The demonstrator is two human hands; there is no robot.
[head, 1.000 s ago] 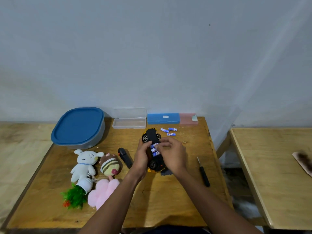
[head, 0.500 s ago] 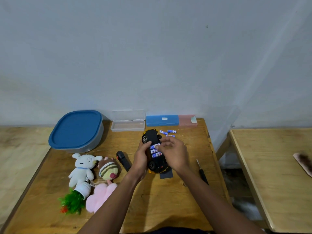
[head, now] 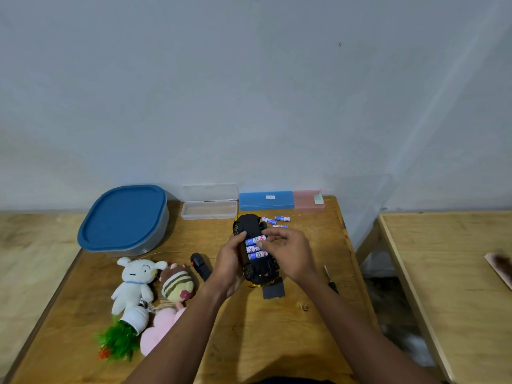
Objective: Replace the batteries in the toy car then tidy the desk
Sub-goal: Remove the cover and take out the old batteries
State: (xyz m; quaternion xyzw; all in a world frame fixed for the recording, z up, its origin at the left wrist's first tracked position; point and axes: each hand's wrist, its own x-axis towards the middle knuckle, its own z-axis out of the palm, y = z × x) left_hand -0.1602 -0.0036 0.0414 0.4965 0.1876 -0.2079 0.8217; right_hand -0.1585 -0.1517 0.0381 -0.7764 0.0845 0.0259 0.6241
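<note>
The black and yellow toy car (head: pixel 250 227) lies upside down at the middle of the wooden desk (head: pixel 277 328). Three blue and white batteries (head: pixel 253 248) sit side by side in its open bay. My left hand (head: pixel 228 266) grips the car's left side. My right hand (head: pixel 288 252) rests over the car's right side, fingertips pressing on the batteries. Three loose batteries (head: pixel 277 220) lie just behind the car. The dark battery cover (head: pixel 273 291) lies flat on the desk in front of the car.
A blue-lidded container (head: pixel 122 217) stands back left, with an open clear case (head: pixel 209 205), a blue case (head: pixel 266 200) and a pink case (head: pixel 308 200) along the wall. Plush toys (head: pixel 135 281), a toppled toy plant (head: pixel 122 336), a black remote (head: pixel 201 266) and a screwdriver (head: pixel 331 281) lie around.
The hands and car stay in place; my right fingertips have shifted slightly over the batteries. The camera has tilted a little, so the desk sits lower in view.
</note>
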